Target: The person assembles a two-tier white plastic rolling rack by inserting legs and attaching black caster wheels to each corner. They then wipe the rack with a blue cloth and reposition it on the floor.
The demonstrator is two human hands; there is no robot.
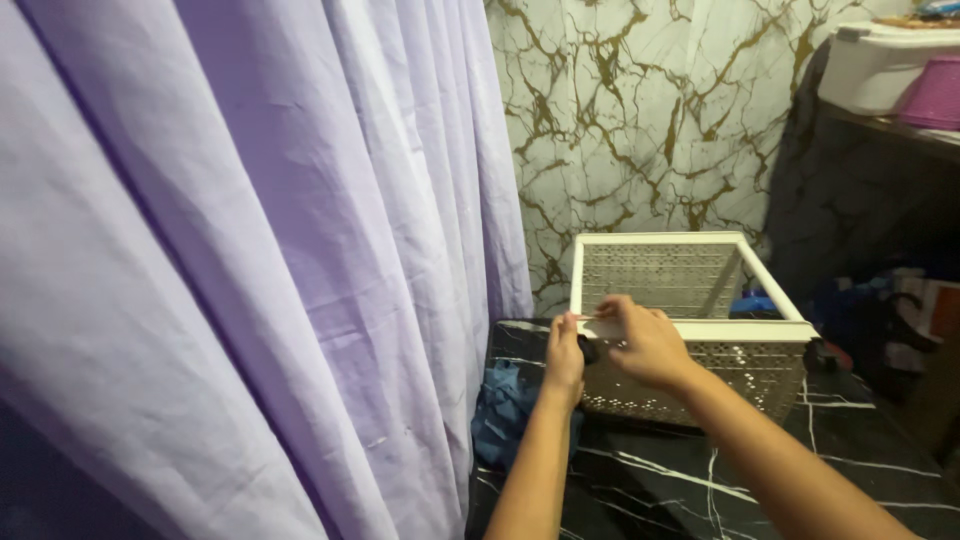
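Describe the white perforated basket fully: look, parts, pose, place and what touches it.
The white basket is rectangular, looks like plastic, with a solid rim and walls pierced by rows of small holes. It stands upright and open-topped on the black marbled floor, near the gold-veined wall. Something blue shows inside; the rest of its inside is hidden. Both hands are at its near left rim corner: the left hand beside the right hand, around a small dark part there.

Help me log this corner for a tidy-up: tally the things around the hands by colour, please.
White: 2, the perforated basket both hands grip, left hand and right hand, and a tub on the shelf
Purple: 1, the curtain
Pink: 1, a small bin
Blue: 1, a cloth on the floor
Total: 5
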